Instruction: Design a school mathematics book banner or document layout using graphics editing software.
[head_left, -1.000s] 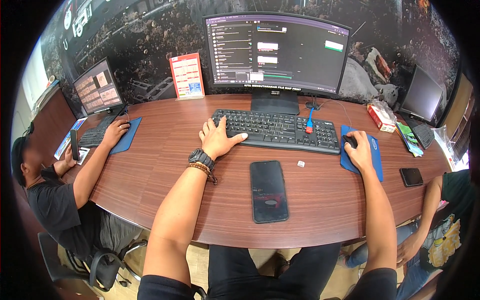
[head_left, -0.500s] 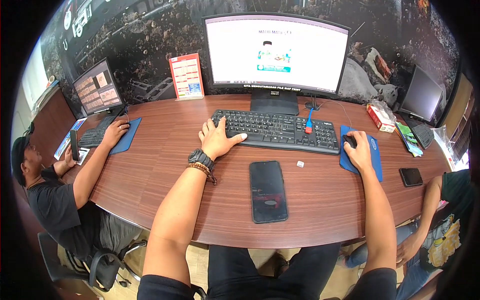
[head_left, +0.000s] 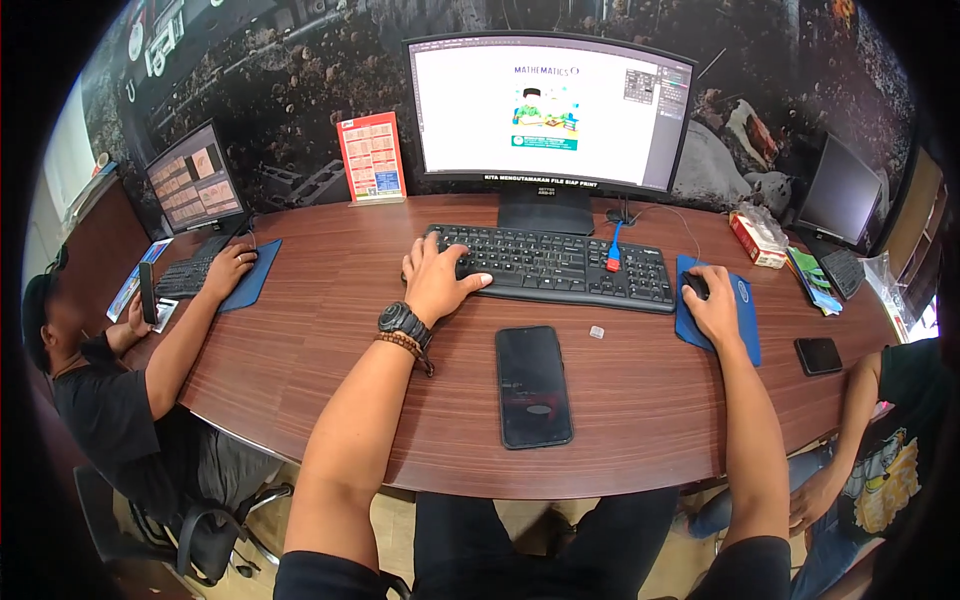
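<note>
My left hand [head_left: 434, 284] rests at the left end of a black keyboard [head_left: 560, 268], fingers spread over the keys and the thumb stretched out along its front edge. A dark watch [head_left: 402, 322] and beaded bracelets circle that wrist. Under my right hand [head_left: 716, 312] is a black mouse [head_left: 697, 286], gripped on a blue mouse pad [head_left: 745, 325]. Behind the keyboard stands a wide curved monitor [head_left: 465, 110] showing a colourful cover picture with tool panels at the sides. A blue cable with a red plug [head_left: 612, 262] lies across the keyboard's right part.
A dark smartphone [head_left: 534, 388] and a small whitish square [head_left: 596, 332] lie before the keyboard. A red calendar [head_left: 372, 160] stands behind, left. At the right are a red-white box [head_left: 757, 240] and another phone [head_left: 819, 356]. People sit on both sides; the left one [head_left: 110, 420] uses a computer.
The fingers of my left hand have shifted over the keys. On the monitor, tool panels have appeared around the picture, which looks sharper. My right hand stays on the mouse.
</note>
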